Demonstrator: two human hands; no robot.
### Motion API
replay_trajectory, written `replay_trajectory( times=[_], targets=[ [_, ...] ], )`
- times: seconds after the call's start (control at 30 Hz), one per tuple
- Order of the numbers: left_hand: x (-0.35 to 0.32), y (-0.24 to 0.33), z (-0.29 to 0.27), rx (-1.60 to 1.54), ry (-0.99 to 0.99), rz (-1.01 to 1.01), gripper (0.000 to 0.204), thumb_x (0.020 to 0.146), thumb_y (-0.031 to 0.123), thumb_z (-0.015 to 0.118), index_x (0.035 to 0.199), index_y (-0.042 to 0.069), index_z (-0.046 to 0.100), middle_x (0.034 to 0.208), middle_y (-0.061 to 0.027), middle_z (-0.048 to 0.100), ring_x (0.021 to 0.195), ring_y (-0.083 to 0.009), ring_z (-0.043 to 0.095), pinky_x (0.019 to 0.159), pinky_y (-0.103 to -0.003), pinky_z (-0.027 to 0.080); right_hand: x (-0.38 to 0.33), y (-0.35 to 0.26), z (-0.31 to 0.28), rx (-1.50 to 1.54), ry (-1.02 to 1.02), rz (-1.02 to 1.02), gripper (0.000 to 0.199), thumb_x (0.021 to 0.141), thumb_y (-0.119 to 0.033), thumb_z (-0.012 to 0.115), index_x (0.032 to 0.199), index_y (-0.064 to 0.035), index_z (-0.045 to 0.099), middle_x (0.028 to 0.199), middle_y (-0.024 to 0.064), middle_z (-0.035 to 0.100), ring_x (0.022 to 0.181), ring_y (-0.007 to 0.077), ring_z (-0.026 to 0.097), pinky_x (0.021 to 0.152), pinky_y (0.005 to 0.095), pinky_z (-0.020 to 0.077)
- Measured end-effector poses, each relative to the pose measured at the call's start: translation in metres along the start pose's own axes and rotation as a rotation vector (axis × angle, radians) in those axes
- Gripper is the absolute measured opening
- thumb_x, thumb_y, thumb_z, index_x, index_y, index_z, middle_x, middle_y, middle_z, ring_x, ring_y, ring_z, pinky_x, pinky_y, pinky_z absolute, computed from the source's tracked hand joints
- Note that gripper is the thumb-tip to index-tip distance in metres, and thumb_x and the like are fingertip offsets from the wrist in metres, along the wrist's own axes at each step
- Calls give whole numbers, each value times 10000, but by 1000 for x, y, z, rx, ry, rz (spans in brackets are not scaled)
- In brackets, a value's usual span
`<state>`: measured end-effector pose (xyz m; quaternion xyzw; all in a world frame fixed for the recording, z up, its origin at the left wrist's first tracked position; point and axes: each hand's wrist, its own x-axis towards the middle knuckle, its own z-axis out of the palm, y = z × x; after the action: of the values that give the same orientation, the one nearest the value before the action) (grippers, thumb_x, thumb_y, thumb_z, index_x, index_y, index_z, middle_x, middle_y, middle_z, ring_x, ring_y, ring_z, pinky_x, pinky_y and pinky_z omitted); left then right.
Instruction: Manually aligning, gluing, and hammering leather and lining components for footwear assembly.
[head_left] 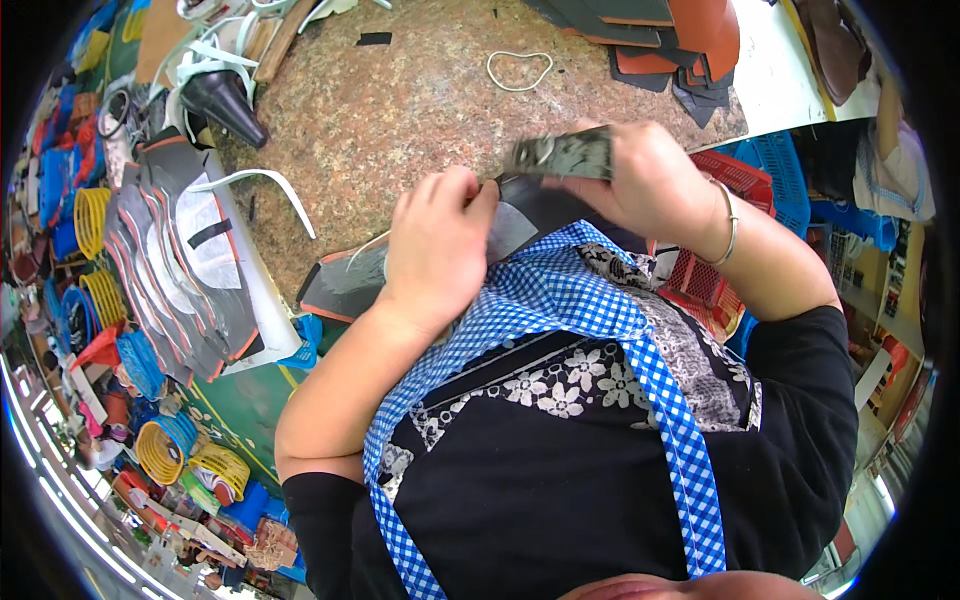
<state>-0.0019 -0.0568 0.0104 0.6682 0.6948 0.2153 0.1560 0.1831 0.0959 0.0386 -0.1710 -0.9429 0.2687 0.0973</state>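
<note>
A long dark grey shoe-upper-like piece [345, 285] with an orange edge and a pale patch lies along the near edge of the speckled stone tabletop [380, 100]. My left hand [440, 240] is closed on its upper edge, fingers curled and thumb pressed in. Just right of it, my right hand [650, 185] grips a dark, blocky metal tool [562, 153]. Motion blurs the tool's left end, which is over the dark material near my left fingertips. The tool's exact kind is unclear. My blue checked apron [540, 290] meets the piece's near side and hides part of it.
Layered grey pieces with orange edges [165, 260] sit left. White strips [215, 55] and a black tapered object [225, 105] lie at the far left. A pale loop [520, 72] is at the back; dark and orange sheets [690, 50] are stacked far right, near blue crates [780, 175].
</note>
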Motion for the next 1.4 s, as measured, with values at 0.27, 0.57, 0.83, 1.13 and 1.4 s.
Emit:
replay_trajectory(
  times=[0.27,0.57,0.83,1.13,1.4],
  targets=[
    [-2,-31,-26,-389,-182,-215,199,798,113,735,983,51,702,959,-87,658,866,-311,646,791,-370,520,-14,-23,15,-89,-30,43,281,775,-184,715,898,-43,506,698,123,608,639,332,643,551,426,515],
    [-28,-14,-14,172,-53,214,270,795,108,592,1039,2,636,1069,-89,572,999,-271,563,814,-400,476,0,-36,22,-40,-3,57,233,762,-134,679,897,-36,516,709,141,611,652,346,639,568,430,516],
    [-33,-49,-22,-382,0,-17,182,746,105,748,914,71,689,901,-81,635,817,-288,609,719,-388,501,12,-46,18,-128,-74,49,262,803,-200,686,885,-35,500,672,120,593,658,330,642,582,424,513],
    [-50,-69,-37,-188,-21,104,211,756,66,702,966,90,698,932,-43,634,869,-253,615,725,-366,483,17,-59,28,-60,-148,57,260,775,-184,702,883,-46,511,694,130,601,667,336,649,585,423,518],
    [-58,-91,-41,-74,57,319,206,745,88,671,950,87,690,902,-27,618,838,-221,609,713,-348,445,30,-69,36,-44,-168,48,250,771,-181,692,870,-42,509,680,140,610,616,347,642,551,432,519]
  ],
)
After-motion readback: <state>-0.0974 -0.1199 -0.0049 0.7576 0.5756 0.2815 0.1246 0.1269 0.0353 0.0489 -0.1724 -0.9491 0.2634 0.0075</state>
